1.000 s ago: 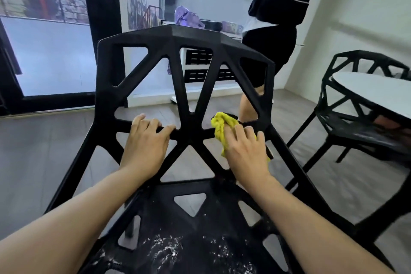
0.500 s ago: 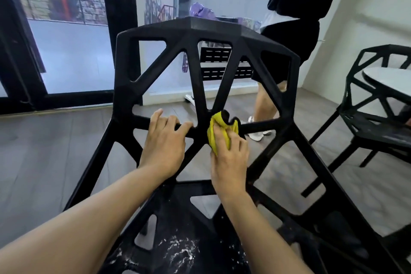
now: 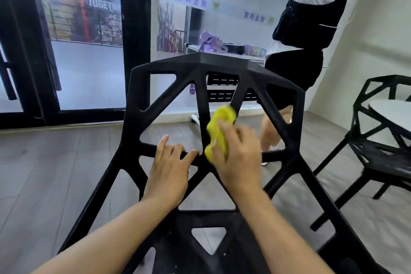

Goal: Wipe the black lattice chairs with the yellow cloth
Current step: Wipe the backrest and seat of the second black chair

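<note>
A black lattice chair (image 3: 222, 62) stands right in front of me, its open-work backrest facing me. My left hand (image 3: 169, 169) rests over the horizontal bar of the backrest, fingers curled on it. Just to its right, my right hand (image 3: 238, 158) holds a bunched yellow cloth (image 3: 219, 129) against the middle struts of the backrest, where they meet the horizontal bar. The hand and cloth are motion-blurred. White smudges show on the seat at the bottom edge.
A second black lattice chair (image 3: 378, 140) stands at the right, tucked under a white round table (image 3: 393, 111). A person in black shorts (image 3: 295, 73) stands behind the backrest. A glass door with a black frame (image 3: 135, 29) fills the left. Grey wood floor (image 3: 55, 173) lies all around.
My right hand has slid the cloth left along the horizontal bar and then up onto the middle struts. My left hand has kept its hold on the bar. The view has tilted upward.
</note>
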A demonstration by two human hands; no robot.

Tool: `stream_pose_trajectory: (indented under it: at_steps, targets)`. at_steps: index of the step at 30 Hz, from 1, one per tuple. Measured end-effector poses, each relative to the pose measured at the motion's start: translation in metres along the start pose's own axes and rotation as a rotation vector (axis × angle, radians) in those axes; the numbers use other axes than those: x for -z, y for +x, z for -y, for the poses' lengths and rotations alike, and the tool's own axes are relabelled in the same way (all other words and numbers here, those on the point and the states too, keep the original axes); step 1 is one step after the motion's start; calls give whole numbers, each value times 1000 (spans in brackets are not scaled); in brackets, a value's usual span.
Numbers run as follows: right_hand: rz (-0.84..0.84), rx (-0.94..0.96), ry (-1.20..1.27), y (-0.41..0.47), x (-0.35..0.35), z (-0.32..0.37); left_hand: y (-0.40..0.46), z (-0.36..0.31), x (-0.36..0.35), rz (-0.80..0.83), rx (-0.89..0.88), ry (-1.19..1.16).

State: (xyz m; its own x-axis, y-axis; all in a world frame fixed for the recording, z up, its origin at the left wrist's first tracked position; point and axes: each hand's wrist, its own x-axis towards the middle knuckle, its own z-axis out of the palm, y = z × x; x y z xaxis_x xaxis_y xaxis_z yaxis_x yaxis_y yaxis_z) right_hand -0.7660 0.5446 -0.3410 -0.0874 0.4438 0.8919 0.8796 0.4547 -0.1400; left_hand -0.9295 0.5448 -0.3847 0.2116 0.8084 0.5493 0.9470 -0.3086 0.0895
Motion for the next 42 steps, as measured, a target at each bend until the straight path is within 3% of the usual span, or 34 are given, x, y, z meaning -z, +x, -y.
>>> stream_pose_trajectory:
  at_steps: [2,4,7,9,13,19,23,27,30,34,38,42]
  targets:
    - [-234,16,12,61,7,1,0,1,-1,5,8,7]
    - [-302,30,-21,120,6,3,0,2,-4,15,18,-4]
    - [-10,26,-168,157,-17,-5,0,1,-4,11,30,-4]
    - [55,72,-163,150,-37,-6,1,0,-5,0,27,-2]
    - [-15,311,-39,97,-60,-6,1,0,-7,-41,5,8]
    - [2,474,-198,-6,-63,-33,1,0,-4,-12,-13,55]
    - [-20,358,-230,-35,-62,-28,1,2,-4,-27,-34,84]
    - [15,376,-343,-36,-49,-35,2,5,1,-17,-42,42]
    - [36,166,-335,-49,-48,-18,3,7,8,19,-29,-19]
    - [227,-143,-166,-95,-53,30,6,11,15,100,-45,-105]
    - [492,-125,-96,-136,-46,69,11,15,27,235,-65,-84]
    - [440,-191,-151,-114,-46,67,6,24,51,304,-178,-107]
